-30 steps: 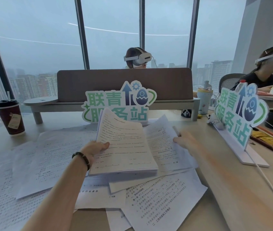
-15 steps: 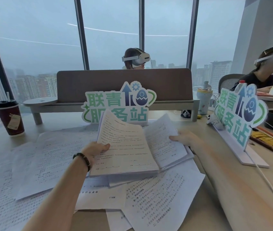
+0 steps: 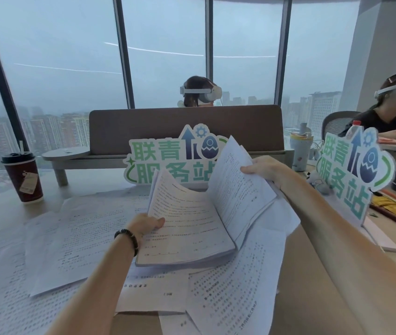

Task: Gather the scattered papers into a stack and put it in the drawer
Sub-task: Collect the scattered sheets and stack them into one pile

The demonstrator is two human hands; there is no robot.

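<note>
- We gripped a thick stack of papers [image 3: 187, 233] with the left hand [image 3: 143, 226], thumb on the top page
- Our right hand [image 3: 264, 170] pinched a raised sheaf [image 3: 238, 187] tilted above the stack
- Loose sheets [image 3: 83, 238] lay across the tabletop [image 3: 313, 274]
- Two green signs [image 3: 168, 163] read 联青服务站; the printed page text was too small to read
</note>
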